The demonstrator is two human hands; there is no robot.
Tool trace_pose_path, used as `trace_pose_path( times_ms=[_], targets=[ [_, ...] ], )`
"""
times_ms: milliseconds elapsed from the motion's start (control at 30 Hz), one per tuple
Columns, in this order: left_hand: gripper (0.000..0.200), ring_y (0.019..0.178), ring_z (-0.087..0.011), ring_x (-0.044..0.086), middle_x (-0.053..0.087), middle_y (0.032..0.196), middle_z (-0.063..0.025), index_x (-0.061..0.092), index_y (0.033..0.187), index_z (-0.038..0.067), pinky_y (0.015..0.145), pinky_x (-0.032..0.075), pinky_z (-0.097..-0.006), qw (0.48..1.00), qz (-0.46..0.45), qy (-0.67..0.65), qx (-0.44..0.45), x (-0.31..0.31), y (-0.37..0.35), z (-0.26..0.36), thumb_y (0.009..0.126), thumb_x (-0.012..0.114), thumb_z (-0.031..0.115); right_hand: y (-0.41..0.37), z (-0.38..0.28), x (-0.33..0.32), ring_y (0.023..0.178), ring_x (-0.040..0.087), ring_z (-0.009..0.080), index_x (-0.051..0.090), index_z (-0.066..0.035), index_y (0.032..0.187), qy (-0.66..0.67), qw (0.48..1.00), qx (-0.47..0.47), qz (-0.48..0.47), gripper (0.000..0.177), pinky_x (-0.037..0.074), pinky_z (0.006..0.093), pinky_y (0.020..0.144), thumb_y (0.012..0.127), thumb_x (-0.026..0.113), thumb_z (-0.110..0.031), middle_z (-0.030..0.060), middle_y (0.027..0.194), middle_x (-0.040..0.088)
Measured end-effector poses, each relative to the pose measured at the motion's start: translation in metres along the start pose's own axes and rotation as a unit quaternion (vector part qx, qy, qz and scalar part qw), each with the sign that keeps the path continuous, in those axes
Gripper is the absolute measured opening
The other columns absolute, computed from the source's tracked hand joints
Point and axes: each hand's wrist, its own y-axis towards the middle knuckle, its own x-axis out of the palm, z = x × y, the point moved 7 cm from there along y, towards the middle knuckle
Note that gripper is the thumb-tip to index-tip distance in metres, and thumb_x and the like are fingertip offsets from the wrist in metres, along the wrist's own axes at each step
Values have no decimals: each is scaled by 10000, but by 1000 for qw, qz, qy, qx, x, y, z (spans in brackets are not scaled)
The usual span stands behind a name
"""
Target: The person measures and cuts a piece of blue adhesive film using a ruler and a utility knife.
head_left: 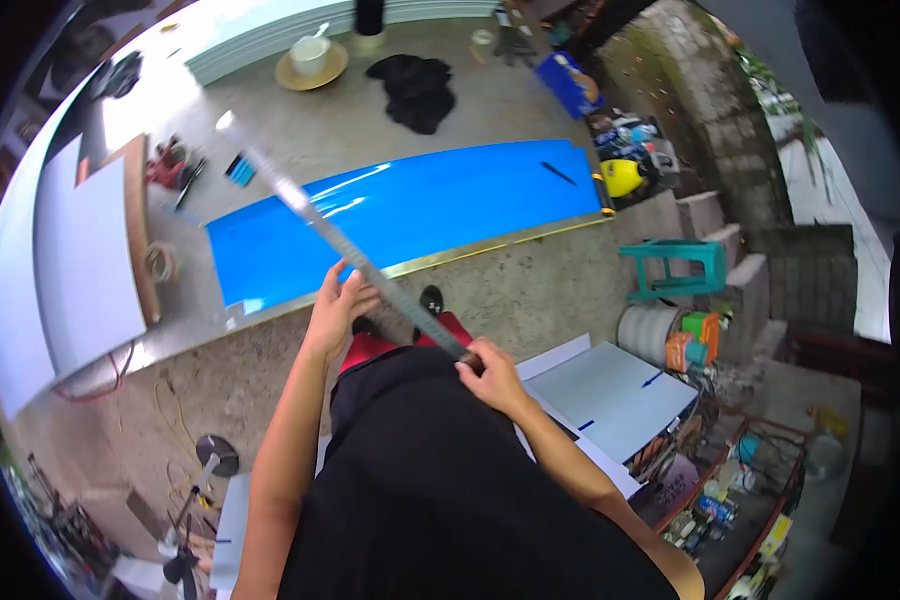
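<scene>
A long metal straightedge (320, 225) slants across the view, its far end over the floor near the top left. My right hand (488, 376) is closed around its near end, at my waist. Further up the strip, my left hand (342, 308) has its fingers apart, with the fingertips right at the strip's lower edge. Beyond my hands lies a long glossy blue sheet (450, 195), partly crossed by the straightedge in this view. A dark slim tool (559, 173) rests near the sheet's right end.
White panels (85, 260) are on the left, beside a roll of tape (160, 262). A green stool (675, 268) stands at right, above a pale panel (615, 395). Black cloth (413, 92) and a bowl (310, 57) are at the back. A fan (182, 565) is at lower left.
</scene>
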Motion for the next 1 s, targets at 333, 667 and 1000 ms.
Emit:
trace_pose_path(
  times_ms=[333,667,1000],
  targets=[
    [215,1008,-336,752,715,1117,-145,534,1234,50,905,658,-523,990,69,-113,-52,28,17,-33,1119,591,223,97,73,-74,1088,653,388,706,-32,1052,-73,997,-34,-20,246,507,478,979,924,774,-231,177,1082,700],
    [228,1016,-318,758,727,1134,-134,580,1222,65,885,670,-476,980,171,-67,-82,39,32,-39,1108,618,260,276,339,-353,1244,605,405,668,-31,1345,-346,886,134,278,501,477,500,1087,877,824,-118,213,1307,652],
    [212,1045,-375,763,740,1154,-182,557,1230,41,922,656,-511,967,223,-68,-107,45,24,-42,1125,579,223,305,453,-385,1223,600,442,593,9,1432,-392,888,160,176,528,519,530,1029,975,754,-202,264,1375,576]
  ],
)
